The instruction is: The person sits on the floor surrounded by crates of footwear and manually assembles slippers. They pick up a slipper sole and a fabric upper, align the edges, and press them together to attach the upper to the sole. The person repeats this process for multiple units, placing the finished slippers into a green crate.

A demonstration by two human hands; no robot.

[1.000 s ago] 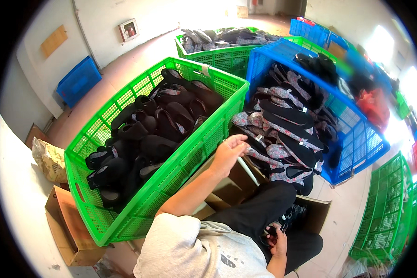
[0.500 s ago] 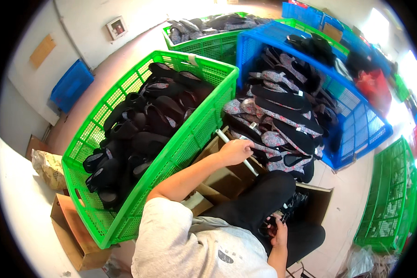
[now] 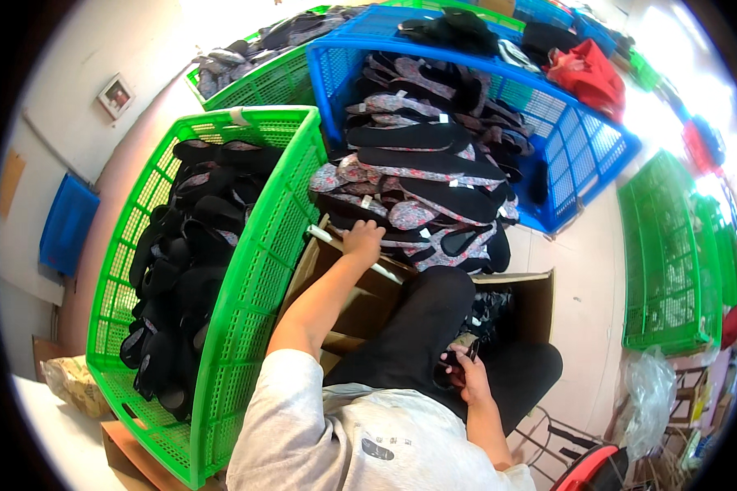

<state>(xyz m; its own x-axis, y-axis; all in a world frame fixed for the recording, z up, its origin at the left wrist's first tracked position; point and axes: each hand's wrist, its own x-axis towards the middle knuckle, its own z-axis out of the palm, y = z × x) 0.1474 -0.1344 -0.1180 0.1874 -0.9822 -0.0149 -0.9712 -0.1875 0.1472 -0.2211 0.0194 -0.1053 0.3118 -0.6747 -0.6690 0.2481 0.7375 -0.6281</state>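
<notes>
My left hand [image 3: 363,240] is at the near left edge of a pile of floral-lined black slippers [image 3: 430,173]. Its fingers are curled down over a white bar [image 3: 323,235], and what they grip, if anything, is hidden. Low between my knees, my right hand [image 3: 470,381] is closed around a small dark thing that I cannot make out. Just beyond that hand, dark scraps [image 3: 491,315] lie in a cardboard box [image 3: 540,303].
On my left a green crate [image 3: 258,327] holds many black slippers. A blue crate [image 3: 581,168] lies tipped behind the pile, with a red bag [image 3: 590,78] on top. Green crates [image 3: 659,262] stand at right, near a clear plastic bag [image 3: 651,393]. Cardboard compartments [image 3: 348,299] lie below my left arm.
My view has turned, so the crates and the pile sit further left in the picture. The left hand has shifted slightly toward the pile; the right hand stays low between my knees.
</notes>
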